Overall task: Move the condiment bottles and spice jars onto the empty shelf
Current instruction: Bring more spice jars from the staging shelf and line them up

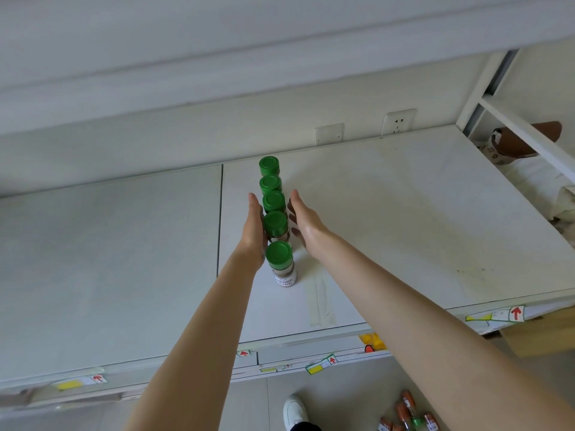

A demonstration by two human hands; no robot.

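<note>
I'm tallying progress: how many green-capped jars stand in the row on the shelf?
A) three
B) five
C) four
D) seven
B: five green-capped jars stand in one row on the shelf, flanked by the left hand and the right hand.

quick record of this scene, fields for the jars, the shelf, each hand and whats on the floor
jars: five green-capped spice jars, upright, one straight row running front to back
shelf: white shelf, jars near its middle seam
left hand: left hand flat, fingers straight, against the row's left side
right hand: right hand flat, fingers straight, by the row's right side; contact unclear
floor: several bottles lying beside a white shoe
wall: socket behind the shelf
</note>
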